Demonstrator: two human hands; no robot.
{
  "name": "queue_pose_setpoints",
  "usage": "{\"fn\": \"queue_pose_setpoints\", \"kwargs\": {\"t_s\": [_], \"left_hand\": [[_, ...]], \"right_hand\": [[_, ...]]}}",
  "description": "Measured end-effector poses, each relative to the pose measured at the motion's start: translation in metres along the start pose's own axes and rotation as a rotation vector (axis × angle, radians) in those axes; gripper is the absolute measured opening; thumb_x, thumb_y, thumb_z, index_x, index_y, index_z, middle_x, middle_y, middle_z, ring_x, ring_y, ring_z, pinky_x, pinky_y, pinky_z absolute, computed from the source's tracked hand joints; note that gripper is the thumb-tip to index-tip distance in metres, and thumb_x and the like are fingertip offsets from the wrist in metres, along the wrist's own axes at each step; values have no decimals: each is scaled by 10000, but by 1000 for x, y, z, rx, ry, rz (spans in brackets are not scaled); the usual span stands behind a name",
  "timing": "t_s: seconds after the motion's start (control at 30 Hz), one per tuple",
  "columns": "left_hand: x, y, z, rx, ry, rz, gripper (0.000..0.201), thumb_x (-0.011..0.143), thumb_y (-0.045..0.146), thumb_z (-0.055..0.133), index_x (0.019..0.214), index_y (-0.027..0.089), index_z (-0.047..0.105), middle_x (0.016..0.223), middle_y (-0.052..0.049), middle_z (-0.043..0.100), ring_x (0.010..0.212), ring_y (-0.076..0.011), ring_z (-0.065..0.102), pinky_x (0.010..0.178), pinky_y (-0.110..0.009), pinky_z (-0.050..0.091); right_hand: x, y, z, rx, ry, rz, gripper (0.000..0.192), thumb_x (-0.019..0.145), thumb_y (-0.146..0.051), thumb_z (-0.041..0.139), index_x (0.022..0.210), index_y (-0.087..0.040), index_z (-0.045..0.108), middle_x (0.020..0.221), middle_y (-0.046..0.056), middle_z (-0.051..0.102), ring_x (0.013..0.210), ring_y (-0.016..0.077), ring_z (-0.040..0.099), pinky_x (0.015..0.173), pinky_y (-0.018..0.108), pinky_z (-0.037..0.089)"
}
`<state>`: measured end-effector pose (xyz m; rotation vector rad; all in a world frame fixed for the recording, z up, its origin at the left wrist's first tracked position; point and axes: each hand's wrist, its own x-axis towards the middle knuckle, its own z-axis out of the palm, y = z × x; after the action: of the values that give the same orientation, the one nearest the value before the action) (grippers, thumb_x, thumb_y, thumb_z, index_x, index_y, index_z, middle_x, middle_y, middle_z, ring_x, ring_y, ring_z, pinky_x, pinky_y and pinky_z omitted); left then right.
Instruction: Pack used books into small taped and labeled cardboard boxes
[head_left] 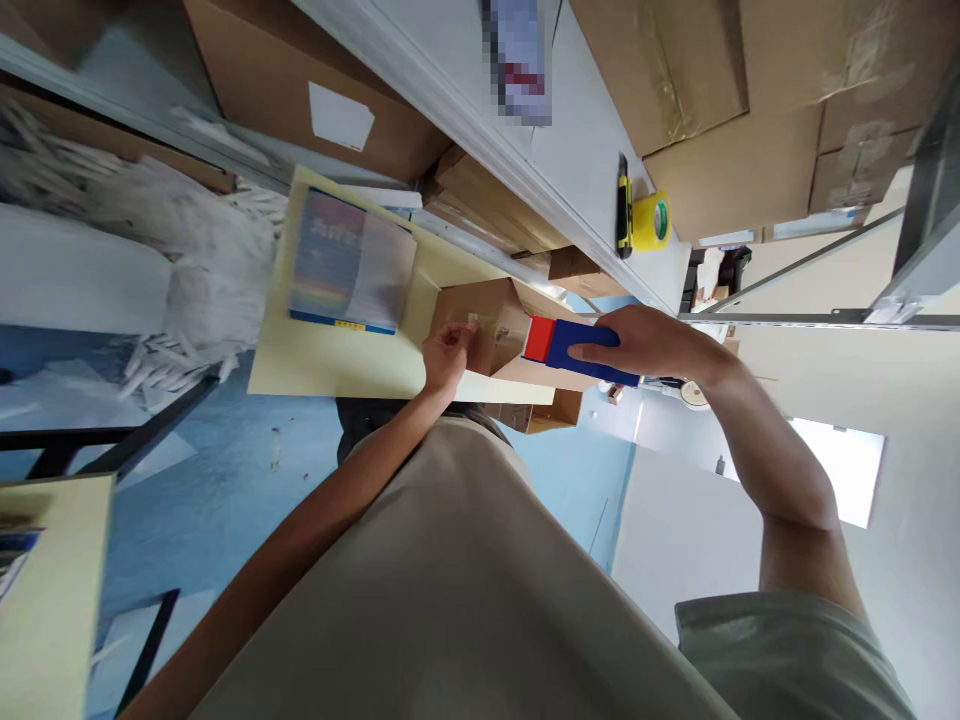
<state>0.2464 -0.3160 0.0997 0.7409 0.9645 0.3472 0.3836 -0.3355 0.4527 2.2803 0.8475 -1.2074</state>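
**A:** Start at the left and work across. What's out there, measured from the small cardboard box (487, 325) you're working on?

**B:** Far to the left of that box you've got a heap of shredded white paper (202, 260). Closer in, still left of the box, a stack of flat packets (349, 260) with a colourful printed top lies on the pale yellow tabletop (330, 365). The box sits on that same tabletop, at its right end.

**A:** And your left hand?

**B:** Your left hand (448, 355) is right against the box's near left side, fingers curled and pinching at the edge of a flap or a strip of tape there. I cannot tell which.

**A:** The right one?

**B:** Your right hand (637, 345) is just right of the box, closed firmly around a blue tool with a red end (559, 345). The red end points at the box and reaches its right side; whether it actually touches is hard to tell.

**A:** Anything past the box?

**B:** Up and to the right of it, on the grey shelf (570, 150), a yellow roll of tape (651, 220) lies just beside a black and yellow cutter (622, 205). Larger cardboard cartons (720, 90) are stacked on that shelf, further right than the box.
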Motion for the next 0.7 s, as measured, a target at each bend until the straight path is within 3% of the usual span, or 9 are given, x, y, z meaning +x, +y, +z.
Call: {"fn": "queue_pose_setpoints", "kwargs": {"t_s": [0.23, 0.33, 0.4, 0.47, 0.57, 0.63, 0.7], "left_hand": [[13, -14, 12, 137, 35, 97, 327, 978, 492, 889, 880, 215, 744, 903, -35, 758, 848, -204, 703, 862, -331, 583], [18, -17, 9, 261, 89, 96, 361, 942, 485, 934, 1020, 198, 729, 1061, -83, 774, 922, -226, 745, 944, -377, 614], [13, -15, 2, 302, 86, 149, 425, 1002, 545, 857, 1177, 181, 721, 1191, -139, 793, 1019, -257, 783, 1002, -416, 636], [-1, -9, -5, 307, -38, 336, 518, 1115, 616, 668, 1398, 182, 687, 1407, -188, 780, 1266, -296, 785, 1147, -465, 621], [-28, -3, -8, 390, -346, 644, 807, 1129, 712, 593, 1757, 223, 455, 1798, -192, 552, 1689, -342, 528, 1383, -528, 465], [-40, -5, -4, 497, -488, 708, 1012, 1084, 734, 672, 1864, 222, 281, 1911, -197, 385, 1783, -378, 379, 1439, -555, 392], [-43, -13, 3, 587, -540, 672, 1036, 1091, 702, 678, 1889, 216, 230, 1933, -204, 332, 1790, -393, 360, 1444, -571, 384]], "right_hand": [[0, -19, 1, -37, -2, 100, 698, 1048, -877, 622, 876, -208, 726, 671, 38, 702, 596, 171, 664, 605, 328, 383], [-1, -18, 2, -39, 8, 117, 689, 1053, -866, 621, 863, -210, 716, 690, 43, 710, 603, 170, 661, 610, 331, 383], [-2, -17, 2, -42, 9, 117, 682, 1057, -856, 622, 860, -210, 714, 699, 47, 715, 609, 168, 658, 616, 331, 383], [-2, -15, 3, -48, 8, 109, 676, 1055, -853, 630, 863, -210, 714, 701, 49, 715, 621, 170, 661, 625, 332, 383], [-2, -12, 4, -71, 5, 98, 675, 1058, -849, 622, 872, -208, 720, 707, 55, 717, 649, 181, 673, 643, 335, 388], [-2, -12, 6, -94, 7, 89, 675, 1073, -838, 596, 883, -205, 730, 718, 62, 722, 669, 189, 679, 658, 341, 393], [0, -13, 7, -121, 10, 87, 679, 1080, -833, 575, 897, -200, 743, 719, 66, 722, 679, 198, 675, 673, 351, 393]]}}
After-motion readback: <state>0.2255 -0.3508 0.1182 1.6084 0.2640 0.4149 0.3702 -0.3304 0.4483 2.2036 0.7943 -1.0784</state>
